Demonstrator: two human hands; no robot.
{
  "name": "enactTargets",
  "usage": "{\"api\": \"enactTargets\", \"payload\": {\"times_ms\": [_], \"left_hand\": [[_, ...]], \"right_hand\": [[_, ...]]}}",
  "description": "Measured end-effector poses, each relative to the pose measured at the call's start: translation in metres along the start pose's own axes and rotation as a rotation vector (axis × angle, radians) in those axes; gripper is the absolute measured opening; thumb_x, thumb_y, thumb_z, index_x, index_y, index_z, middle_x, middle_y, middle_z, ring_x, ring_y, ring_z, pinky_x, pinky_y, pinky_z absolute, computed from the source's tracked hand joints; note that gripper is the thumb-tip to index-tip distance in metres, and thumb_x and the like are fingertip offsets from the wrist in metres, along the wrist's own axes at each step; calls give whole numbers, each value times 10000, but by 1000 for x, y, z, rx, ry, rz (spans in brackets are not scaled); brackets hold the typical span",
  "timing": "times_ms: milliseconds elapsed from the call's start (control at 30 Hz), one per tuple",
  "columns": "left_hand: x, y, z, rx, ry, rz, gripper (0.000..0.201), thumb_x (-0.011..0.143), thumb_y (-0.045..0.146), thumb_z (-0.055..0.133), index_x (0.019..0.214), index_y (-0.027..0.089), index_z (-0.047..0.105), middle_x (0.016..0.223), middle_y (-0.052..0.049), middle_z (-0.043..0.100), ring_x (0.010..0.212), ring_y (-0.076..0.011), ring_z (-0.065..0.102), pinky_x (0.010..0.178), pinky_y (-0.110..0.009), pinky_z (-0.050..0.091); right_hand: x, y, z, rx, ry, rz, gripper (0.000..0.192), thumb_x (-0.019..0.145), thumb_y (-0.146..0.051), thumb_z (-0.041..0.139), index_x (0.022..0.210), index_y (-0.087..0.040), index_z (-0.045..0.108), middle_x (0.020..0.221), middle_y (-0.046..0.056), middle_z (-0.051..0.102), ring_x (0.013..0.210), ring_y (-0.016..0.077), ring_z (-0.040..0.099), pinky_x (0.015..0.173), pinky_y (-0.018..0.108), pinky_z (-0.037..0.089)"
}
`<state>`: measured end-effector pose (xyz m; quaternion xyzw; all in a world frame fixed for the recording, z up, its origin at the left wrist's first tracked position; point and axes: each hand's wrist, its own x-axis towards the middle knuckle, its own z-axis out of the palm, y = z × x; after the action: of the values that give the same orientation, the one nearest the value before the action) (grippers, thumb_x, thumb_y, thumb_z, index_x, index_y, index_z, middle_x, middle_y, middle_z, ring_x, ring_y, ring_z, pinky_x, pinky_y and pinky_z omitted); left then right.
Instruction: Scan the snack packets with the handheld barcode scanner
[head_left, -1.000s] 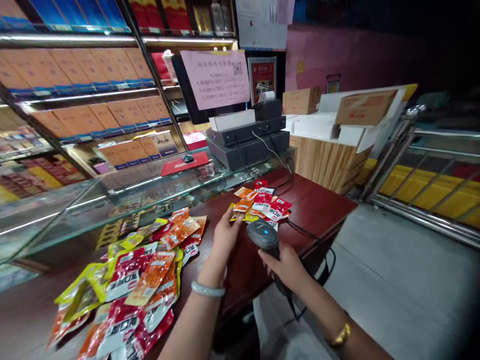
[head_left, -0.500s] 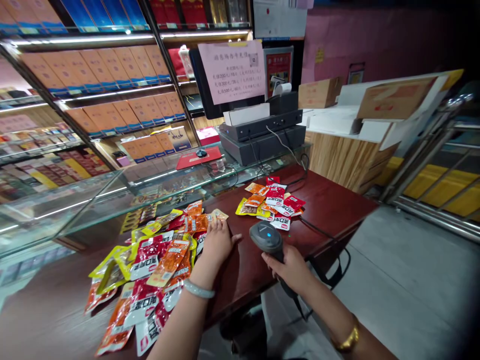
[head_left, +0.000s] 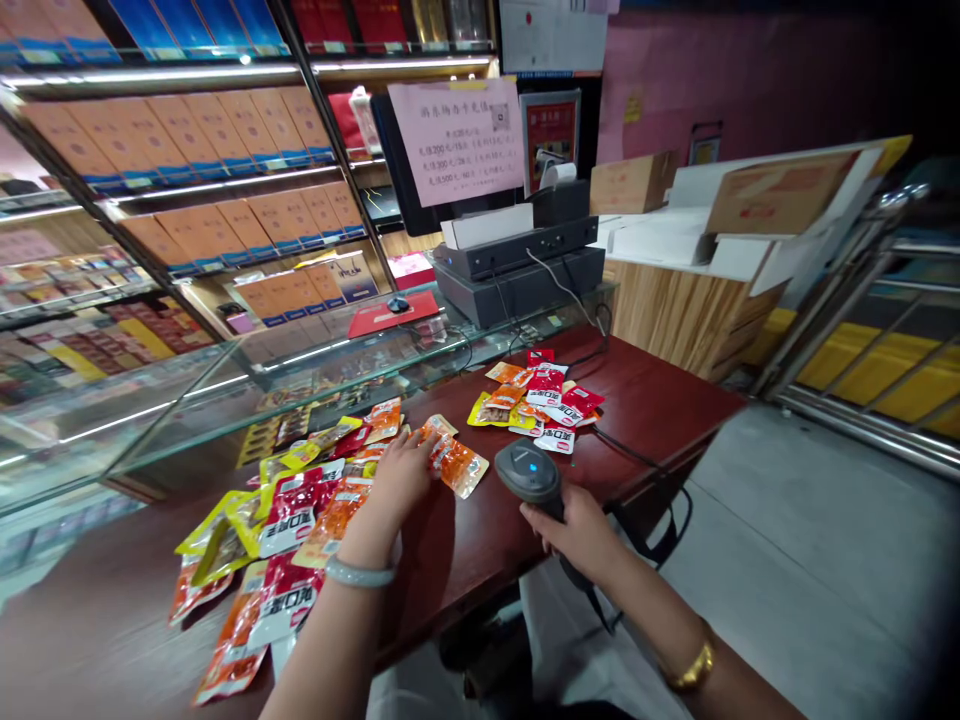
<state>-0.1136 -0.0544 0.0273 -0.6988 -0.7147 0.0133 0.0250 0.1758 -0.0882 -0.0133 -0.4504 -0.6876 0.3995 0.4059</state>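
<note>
Hold the scanner (head_left: 529,472) firmly in the curled right hand (head_left: 579,527) and smooth flat the orange packet (head_left: 461,467) to its left, at the fingertips of the loosely spread left hand (head_left: 400,478), with no telling whether gripping or touching.

The left hand (head_left: 403,472) was palm down, its forearm stretched forward. The right hand (head_left: 576,532) was curled in a grip, forearm slanting inward.
</note>
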Motion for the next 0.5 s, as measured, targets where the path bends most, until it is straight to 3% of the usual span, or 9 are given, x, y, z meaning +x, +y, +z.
{"api": "enactTargets", "payload": {"times_ms": [100, 200, 300, 400, 500], "left_hand": [[6, -1, 4, -1, -42, 46, 761, 803, 300, 750, 1530, 291, 526, 1605, -139, 490, 1542, -393, 341, 1234, -536, 284], [10, 4, 3, -5, -80, 100, 867, 784, 275, 751, 1589, 327, 434, 1662, -113, 411, 1570, -393, 279, 1225, -544, 289], [15, 6, 0, -23, -136, 146, 876, 796, 247, 717, 1607, 325, 395, 1591, -112, 515, 1493, -355, 428, 1185, -487, 359], [16, 9, 0, 14, -119, 73, 792, 778, 334, 764, 1526, 249, 518, 1469, -175, 613, 1373, -376, 544, 1125, -459, 417], [10, 16, 2, 15, -74, -1, 612, 774, 437, 784, 1324, 197, 664, 1353, -211, 668, 1299, -387, 589, 1093, -456, 436]], "right_hand": [[-2, -1, -2, 56, -51, 11, 233, 838, -418, 669, 786, -197, 718, 497, 15, 670, 424, 218, 642, 456, 286, 507], [-5, -3, -5, 59, -56, 20, 228, 836, -412, 675, 836, -188, 722, 506, 7, 669, 427, 213, 639, 456, 281, 499], [-6, -4, -8, 32, -56, 20, 239, 842, -420, 665, 833, -188, 722, 512, 8, 669, 442, 214, 642, 481, 286, 509], [-6, -5, -10, 11, -53, 25, 252, 847, -427, 661, 852, -183, 727, 532, 13, 679, 465, 220, 653, 507, 294, 520], [-6, -6, -9, 27, -46, 40, 257, 848, -417, 669, 886, -172, 735, 530, 9, 676, 465, 224, 648, 519, 302, 529]]}}
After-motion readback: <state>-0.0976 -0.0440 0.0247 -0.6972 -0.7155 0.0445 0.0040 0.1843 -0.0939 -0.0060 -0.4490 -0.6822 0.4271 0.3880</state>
